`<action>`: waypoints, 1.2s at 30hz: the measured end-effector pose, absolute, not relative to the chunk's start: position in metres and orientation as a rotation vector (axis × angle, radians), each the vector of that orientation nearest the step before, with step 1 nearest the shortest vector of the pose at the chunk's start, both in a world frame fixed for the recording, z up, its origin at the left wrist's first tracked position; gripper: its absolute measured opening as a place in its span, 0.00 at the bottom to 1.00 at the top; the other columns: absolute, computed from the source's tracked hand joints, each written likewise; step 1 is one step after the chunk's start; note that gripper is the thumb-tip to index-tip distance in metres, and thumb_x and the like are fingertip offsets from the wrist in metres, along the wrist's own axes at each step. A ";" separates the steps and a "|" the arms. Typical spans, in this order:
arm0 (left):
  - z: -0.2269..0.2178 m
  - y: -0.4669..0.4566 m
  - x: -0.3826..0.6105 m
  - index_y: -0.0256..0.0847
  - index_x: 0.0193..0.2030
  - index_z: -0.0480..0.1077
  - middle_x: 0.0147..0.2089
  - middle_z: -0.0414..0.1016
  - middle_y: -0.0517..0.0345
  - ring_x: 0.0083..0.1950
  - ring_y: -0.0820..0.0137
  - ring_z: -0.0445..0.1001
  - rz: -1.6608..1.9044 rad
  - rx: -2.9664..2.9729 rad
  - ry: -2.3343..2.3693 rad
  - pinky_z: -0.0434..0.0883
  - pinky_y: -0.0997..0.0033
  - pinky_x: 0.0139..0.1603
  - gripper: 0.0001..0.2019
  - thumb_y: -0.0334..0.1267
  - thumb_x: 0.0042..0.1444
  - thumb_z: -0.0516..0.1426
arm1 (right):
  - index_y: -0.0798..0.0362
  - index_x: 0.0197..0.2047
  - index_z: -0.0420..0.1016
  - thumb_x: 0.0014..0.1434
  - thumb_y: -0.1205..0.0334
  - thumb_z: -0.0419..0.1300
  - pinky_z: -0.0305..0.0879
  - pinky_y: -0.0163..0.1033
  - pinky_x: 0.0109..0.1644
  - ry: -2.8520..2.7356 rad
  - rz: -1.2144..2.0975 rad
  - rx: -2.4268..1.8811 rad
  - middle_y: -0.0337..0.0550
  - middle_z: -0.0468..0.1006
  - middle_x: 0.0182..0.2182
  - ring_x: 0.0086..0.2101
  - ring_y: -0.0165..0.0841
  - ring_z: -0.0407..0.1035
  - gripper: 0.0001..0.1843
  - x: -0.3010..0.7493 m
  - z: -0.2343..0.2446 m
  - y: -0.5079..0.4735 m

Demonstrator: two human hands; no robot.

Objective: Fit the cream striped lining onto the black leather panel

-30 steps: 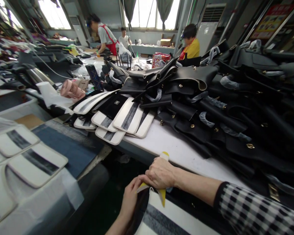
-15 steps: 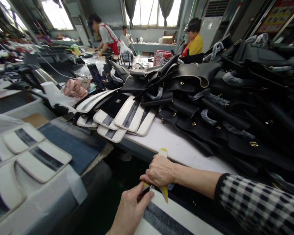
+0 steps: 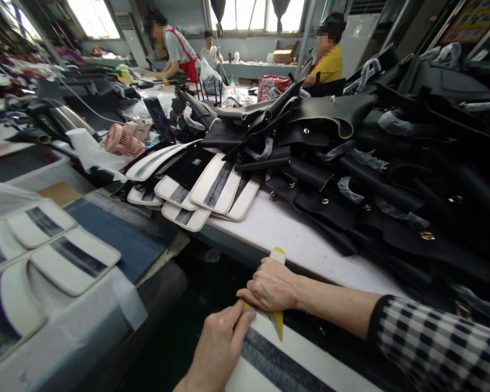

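Observation:
At the bottom centre lies a white panel with a dark grey stripe and rounded corners, like a bag flap. My left hand pinches its near-left corner between thumb and fingers. My right hand is wrapped round a white-and-yellow hand tool, whose top end sticks out above the fist. The tool's flared yellow lower end rests at the panel's edge, close to my left fingertips. Exactly how its working edge meets the panel is hidden by my fingers.
A large heap of black leather bag pieces fills the right side. White striped panels overlap on the white table; more striped panels lie at left. A pink fan stands behind. Other people work farther back.
Both hands keep their grips, and the tool stays at the panel's corner. A thin pale curl beside the left fingertips no longer shows. The view has shifted slightly.

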State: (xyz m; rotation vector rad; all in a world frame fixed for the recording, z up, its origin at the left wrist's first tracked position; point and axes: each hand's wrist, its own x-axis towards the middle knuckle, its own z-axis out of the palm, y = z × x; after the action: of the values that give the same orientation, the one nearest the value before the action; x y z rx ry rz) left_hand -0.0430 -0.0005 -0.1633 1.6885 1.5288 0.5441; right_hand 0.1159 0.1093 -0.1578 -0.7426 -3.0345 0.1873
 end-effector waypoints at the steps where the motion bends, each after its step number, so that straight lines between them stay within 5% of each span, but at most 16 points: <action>1: -0.164 -0.001 -0.043 0.41 0.39 0.71 0.35 0.77 0.55 0.36 0.67 0.75 0.531 1.706 1.529 0.61 0.71 0.36 0.15 0.45 0.67 0.48 | 0.54 0.23 0.76 0.71 0.50 0.40 0.41 0.41 0.27 -3.031 0.196 -0.765 0.47 0.79 0.20 0.21 0.35 0.73 0.34 0.117 -0.157 0.107; 9: -0.167 0.008 -0.043 0.39 0.27 0.71 0.28 0.73 0.59 0.31 0.69 0.69 0.643 1.398 1.384 0.59 0.72 0.32 0.22 0.53 0.64 0.50 | 0.53 0.23 0.76 0.71 0.53 0.39 0.37 0.41 0.26 -3.023 0.280 -1.030 0.48 0.80 0.22 0.21 0.35 0.73 0.33 0.120 -0.148 0.080; 15: -0.171 0.023 -0.039 0.34 0.41 0.79 0.38 0.79 0.50 0.40 0.62 0.75 0.764 0.730 1.006 0.67 0.66 0.45 0.30 0.60 0.62 0.48 | 0.51 0.30 0.77 0.72 0.55 0.38 0.35 0.42 0.27 -2.961 0.282 -1.123 0.44 0.81 0.25 0.23 0.33 0.73 0.30 0.131 -0.144 0.072; 20: -0.181 0.030 -0.039 0.35 0.52 0.76 0.44 0.80 0.47 0.48 0.57 0.75 0.742 0.801 0.877 0.66 0.62 0.53 0.23 0.51 0.61 0.54 | 0.51 0.32 0.77 0.73 0.56 0.38 0.35 0.43 0.28 -2.962 0.270 -1.160 0.44 0.81 0.24 0.22 0.32 0.72 0.29 0.146 -0.147 0.066; 30: -0.175 0.038 -0.044 0.39 0.49 0.79 0.44 0.81 0.52 0.44 0.60 0.75 0.656 1.086 1.002 0.66 0.64 0.47 0.18 0.48 0.59 0.57 | 0.51 0.34 0.76 0.72 0.57 0.41 0.39 0.42 0.28 -2.909 0.281 -1.348 0.43 0.81 0.27 0.25 0.35 0.72 0.25 0.164 -0.153 0.058; 36: -0.182 0.046 -0.041 0.42 0.45 0.80 0.43 0.81 0.54 0.44 0.61 0.74 0.626 1.137 1.023 0.66 0.65 0.48 0.17 0.49 0.54 0.62 | 0.54 0.31 0.73 0.67 0.42 0.45 0.52 0.37 0.28 -2.065 1.144 -1.940 0.44 0.74 0.24 0.25 0.33 0.66 0.28 0.223 -0.130 0.044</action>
State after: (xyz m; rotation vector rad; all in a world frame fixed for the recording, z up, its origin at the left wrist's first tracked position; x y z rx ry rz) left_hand -0.0407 0.0462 -0.1815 1.1370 1.0233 0.6264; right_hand 0.2227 0.0439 -0.1297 -1.9404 -2.0651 1.1441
